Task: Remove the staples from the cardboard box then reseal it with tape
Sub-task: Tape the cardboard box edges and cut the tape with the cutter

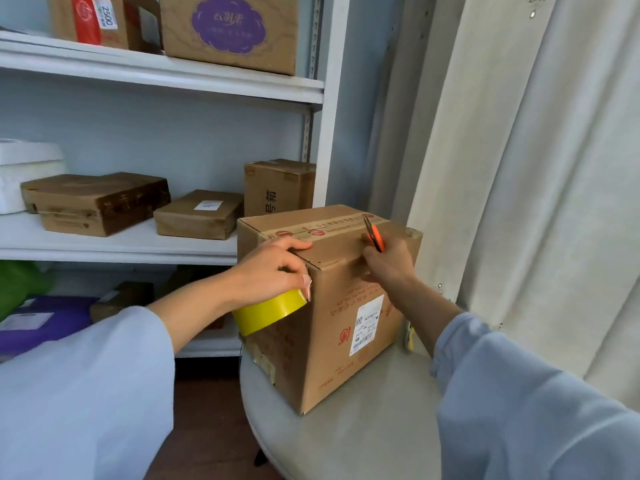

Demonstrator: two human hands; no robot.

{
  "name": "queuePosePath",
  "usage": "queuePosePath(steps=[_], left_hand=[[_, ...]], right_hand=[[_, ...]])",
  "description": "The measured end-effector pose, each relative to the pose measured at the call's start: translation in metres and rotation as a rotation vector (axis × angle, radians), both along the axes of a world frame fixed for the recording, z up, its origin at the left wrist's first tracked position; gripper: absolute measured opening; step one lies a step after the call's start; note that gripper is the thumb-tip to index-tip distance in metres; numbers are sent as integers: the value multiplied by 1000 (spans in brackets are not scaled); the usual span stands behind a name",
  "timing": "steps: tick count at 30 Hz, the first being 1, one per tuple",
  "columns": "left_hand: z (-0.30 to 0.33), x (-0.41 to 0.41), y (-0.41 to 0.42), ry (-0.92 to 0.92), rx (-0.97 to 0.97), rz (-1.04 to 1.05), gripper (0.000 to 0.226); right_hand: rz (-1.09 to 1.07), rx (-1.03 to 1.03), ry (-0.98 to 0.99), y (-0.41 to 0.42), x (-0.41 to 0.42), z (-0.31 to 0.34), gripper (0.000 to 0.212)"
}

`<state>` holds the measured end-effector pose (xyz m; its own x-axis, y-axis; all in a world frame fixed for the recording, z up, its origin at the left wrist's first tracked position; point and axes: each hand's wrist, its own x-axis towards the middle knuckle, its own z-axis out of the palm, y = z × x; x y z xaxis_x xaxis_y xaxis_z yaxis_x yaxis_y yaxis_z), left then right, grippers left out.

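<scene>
1. Cardboard box [346,306] stands upright on a round grey table [363,427], just in front of a white shelf unit [156,244] and beside a pale curtain [536,168]; a strip of printed tape [325,229] runs across its closed top, and a white shipping label [367,323] is stuck on the side facing the camera.
2. Left hand [273,268] rests on the box's near top edge, thumb lying along the top, while its curled fingers hold a yellow tape roll [268,311] against the box's left side.
3. Right hand [388,261] grips an orange utility knife [374,237], whose tip touches the tape strip near the top's right end.
4. Several other brown boxes [199,214] lie on the shelves behind.
</scene>
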<state>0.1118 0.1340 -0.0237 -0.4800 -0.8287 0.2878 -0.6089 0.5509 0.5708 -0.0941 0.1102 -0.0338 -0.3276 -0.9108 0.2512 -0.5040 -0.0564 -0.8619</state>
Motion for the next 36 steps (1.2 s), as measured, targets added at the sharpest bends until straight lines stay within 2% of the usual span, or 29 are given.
queuePosePath(steps=[3,7,11,13,16,22,26,32,36], left_hand=[[1,-14,11,2,30,-25,23],[0,-34,20,-36,55,-50,23],[-5,-57,25,63,73,-23,11],[-6,-64,28,141,99,-19,12],[-6,-69,30,229,96,-9,18],[-8,-68,37,243,-32,95,13],[-1,-65,45,359,120,53,11],[2,-60,50,517,358,30,19],[5,-57,50,433,487,5,12]], right_hand=[[19,23,-76,-4,-15,5,28],[-149,-56,-76,-3,-21,-4,26],[-182,-184,-92,18,-29,-4,21],[-134,-231,-123,31,-35,2,20],[56,-158,-134,50,-39,13,16],[266,-9,-96,76,-37,24,35],[338,46,3,84,-30,26,32],[342,65,90,91,-21,32,9],[267,40,129,92,-19,35,21]])
